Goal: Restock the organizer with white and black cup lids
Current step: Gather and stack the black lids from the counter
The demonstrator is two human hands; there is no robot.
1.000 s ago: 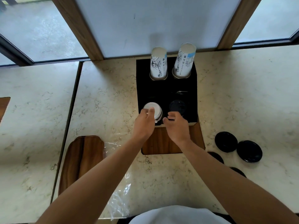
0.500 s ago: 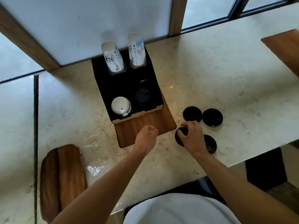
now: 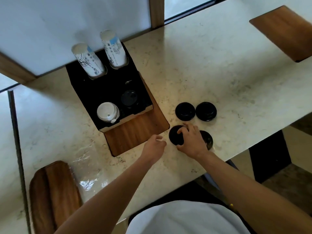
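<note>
Right hand: fingers curled onto a black lid lying on the marble counter.
Left hand: loosely curled, empty, just left of that lid.
Beyond the right hand: two more black lids, side by side.
Under its wrist side: another black lid, partly hidden.
Up-left of both hands: organizer holding stacked white lids, black lids and two cup sleeves.

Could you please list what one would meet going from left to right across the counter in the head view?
Wooden board → white lid stack → black lid stack → left hand → right hand on a black lid → far-right loose black lid → wooden inlay.
</note>
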